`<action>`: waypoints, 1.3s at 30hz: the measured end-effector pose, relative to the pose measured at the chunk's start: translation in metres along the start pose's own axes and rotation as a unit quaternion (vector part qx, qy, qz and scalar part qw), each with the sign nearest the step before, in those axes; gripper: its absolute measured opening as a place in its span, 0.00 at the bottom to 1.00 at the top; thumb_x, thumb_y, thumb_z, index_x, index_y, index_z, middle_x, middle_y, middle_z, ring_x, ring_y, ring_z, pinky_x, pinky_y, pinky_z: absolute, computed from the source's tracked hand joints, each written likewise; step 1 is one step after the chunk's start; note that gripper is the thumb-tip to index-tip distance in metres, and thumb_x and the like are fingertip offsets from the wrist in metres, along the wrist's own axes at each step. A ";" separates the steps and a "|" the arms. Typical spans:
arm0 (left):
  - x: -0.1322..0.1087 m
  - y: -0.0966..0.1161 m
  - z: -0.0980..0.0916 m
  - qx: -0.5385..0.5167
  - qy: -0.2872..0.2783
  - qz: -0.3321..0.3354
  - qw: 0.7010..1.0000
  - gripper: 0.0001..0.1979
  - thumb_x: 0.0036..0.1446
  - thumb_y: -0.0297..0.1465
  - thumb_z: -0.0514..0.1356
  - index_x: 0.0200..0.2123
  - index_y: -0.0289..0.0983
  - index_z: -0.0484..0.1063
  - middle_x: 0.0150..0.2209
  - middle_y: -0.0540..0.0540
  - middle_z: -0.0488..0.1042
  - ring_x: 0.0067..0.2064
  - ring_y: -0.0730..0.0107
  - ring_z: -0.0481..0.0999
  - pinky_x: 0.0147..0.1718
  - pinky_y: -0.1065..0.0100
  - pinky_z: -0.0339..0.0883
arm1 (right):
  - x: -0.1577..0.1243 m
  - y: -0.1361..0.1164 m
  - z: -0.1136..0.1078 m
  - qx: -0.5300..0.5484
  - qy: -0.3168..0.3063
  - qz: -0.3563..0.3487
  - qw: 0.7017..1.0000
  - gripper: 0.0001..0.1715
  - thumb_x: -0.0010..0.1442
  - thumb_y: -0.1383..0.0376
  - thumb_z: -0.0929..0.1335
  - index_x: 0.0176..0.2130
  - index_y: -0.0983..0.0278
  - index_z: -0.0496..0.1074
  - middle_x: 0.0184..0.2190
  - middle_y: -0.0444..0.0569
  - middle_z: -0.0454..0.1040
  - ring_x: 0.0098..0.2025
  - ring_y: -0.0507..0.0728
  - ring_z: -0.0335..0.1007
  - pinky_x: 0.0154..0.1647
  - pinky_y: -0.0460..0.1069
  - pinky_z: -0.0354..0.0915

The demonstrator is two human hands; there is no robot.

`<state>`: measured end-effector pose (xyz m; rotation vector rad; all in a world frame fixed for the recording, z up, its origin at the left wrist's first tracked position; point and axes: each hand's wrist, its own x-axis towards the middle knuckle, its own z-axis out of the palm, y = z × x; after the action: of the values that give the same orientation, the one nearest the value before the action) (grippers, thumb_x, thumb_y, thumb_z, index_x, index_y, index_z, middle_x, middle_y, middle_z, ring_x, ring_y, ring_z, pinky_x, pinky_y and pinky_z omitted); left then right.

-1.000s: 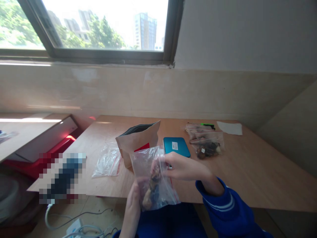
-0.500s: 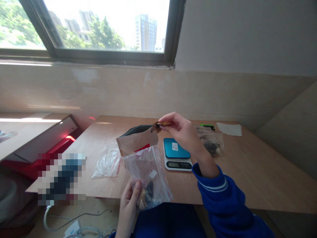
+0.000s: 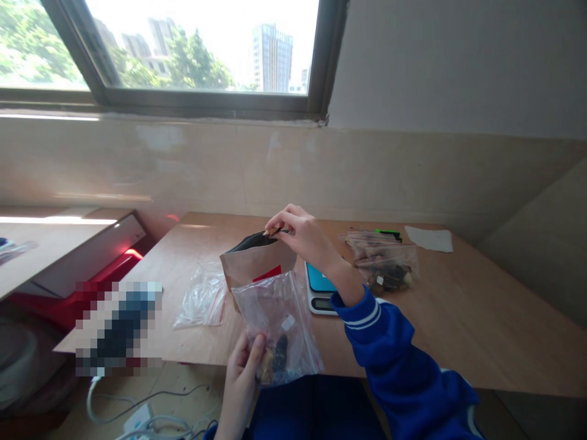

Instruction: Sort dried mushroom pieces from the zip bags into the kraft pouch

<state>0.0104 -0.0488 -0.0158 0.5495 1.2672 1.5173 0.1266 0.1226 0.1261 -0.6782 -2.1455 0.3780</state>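
Observation:
My left hand [image 3: 245, 360] grips a clear zip bag [image 3: 270, 305] by its lower left side, in front of the table edge. Dark and tan dried pieces [image 3: 275, 355] and a small white packet [image 3: 288, 322] show through the plastic. At the mouth of an open kraft paper bag [image 3: 247, 266] with a red patch, my right hand [image 3: 298, 229] pinches a brown dried piece [image 3: 272, 231]; its exact kind is unclear. My right forearm partly covers a digital scale [image 3: 318, 278] with a blue top.
Filled zip bags [image 3: 385, 269] lie at the right, with a green and black pen [image 3: 389, 234] and white paper [image 3: 428, 239] behind. Left of the kraft bag are clear plastic bags [image 3: 199, 299]. A blurred-out object [image 3: 121, 327] sits at the left table edge, cables below.
My right hand has moved left and slightly down with the dried piece, from above the kraft bag's right edge to its mouth. My left hand keeps hold of the zip bag.

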 end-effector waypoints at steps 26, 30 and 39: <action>0.009 -0.025 -0.020 -0.017 0.054 0.038 0.998 0.24 0.44 0.50 0.66 0.35 0.36 0.77 0.34 0.47 0.79 0.37 0.67 0.77 0.38 0.72 0.71 | -0.129 -0.023 0.015 0.424 -0.108 0.299 0.848 0.14 0.63 0.55 0.66 0.37 0.61 0.58 0.33 0.42 0.71 0.33 0.52 0.75 0.36 0.49 0.71; 0.010 -0.026 -0.024 -0.013 0.072 0.043 0.996 0.23 0.44 0.49 0.67 0.34 0.36 0.77 0.33 0.48 0.78 0.35 0.70 0.76 0.35 0.74 0.71 | -0.136 -0.025 0.022 0.393 -0.120 0.273 0.870 0.11 0.61 0.60 0.68 0.33 0.62 0.62 0.37 0.46 0.74 0.42 0.54 0.74 0.45 0.50 0.69; 0.008 -0.017 -0.010 0.014 0.030 0.052 0.998 0.22 0.46 0.50 0.65 0.35 0.37 0.74 0.26 0.52 0.73 0.27 0.73 0.72 0.25 0.75 0.67 | -0.140 -0.034 0.020 0.303 -0.269 0.184 0.896 0.17 0.54 0.75 0.69 0.45 0.65 0.72 0.43 0.48 0.73 0.45 0.54 0.70 0.48 0.50 0.66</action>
<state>0.0061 -0.0477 -0.0372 0.5995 1.3257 1.6154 0.1702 0.0118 0.0419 -0.6508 -2.1889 1.5200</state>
